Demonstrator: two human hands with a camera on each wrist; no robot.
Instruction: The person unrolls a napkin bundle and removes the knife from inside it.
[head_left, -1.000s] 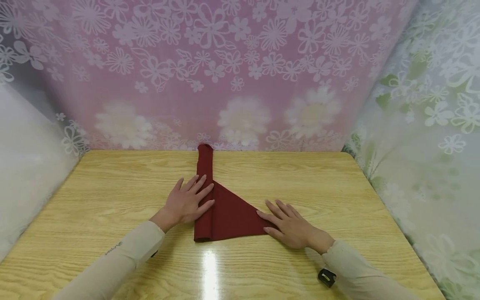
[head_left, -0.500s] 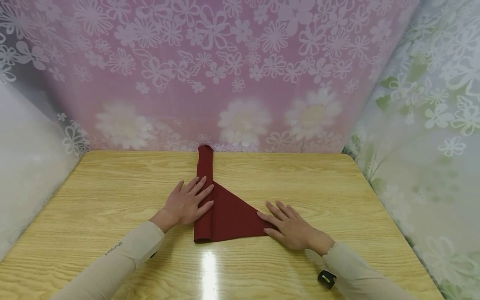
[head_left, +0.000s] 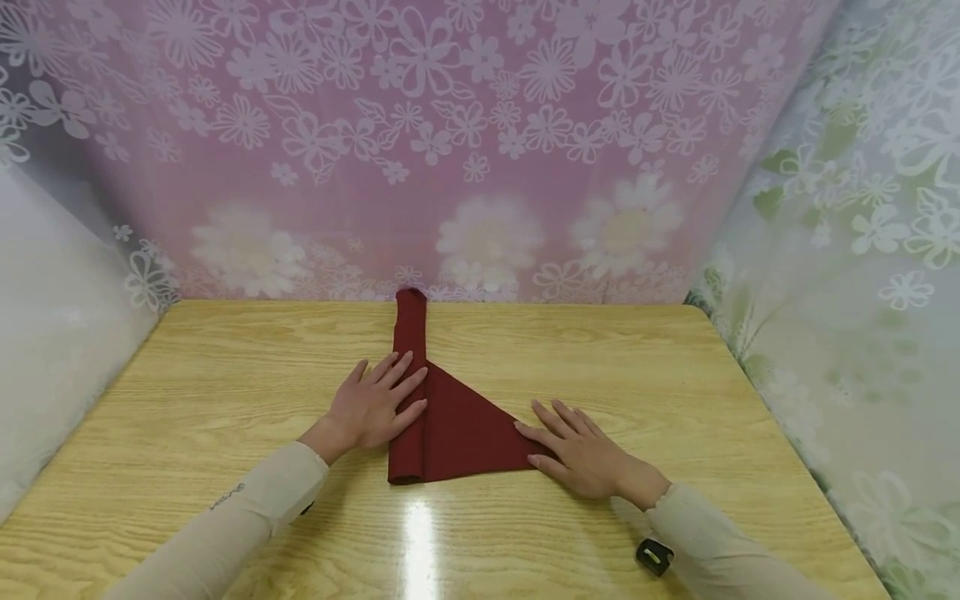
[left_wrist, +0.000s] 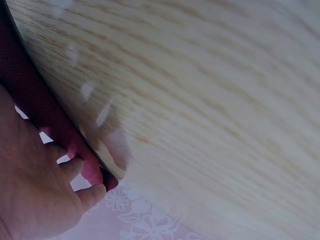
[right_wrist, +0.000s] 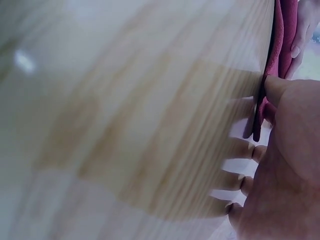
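Dark red napkin [head_left: 450,433] lies mid-table, long rolled edge pointing away toward wall, triangular flap spreading right. Left hand [head_left: 375,408] flat on rolled edge, fingers straight, pressing down. Right hand [head_left: 581,454] flat, fingers spread, thumb and forefinger touching flap's right corner. Both hands equally near. Glossy wooden table [head_left: 675,375]; floral curtains [head_left: 450,125] behind and at sides.
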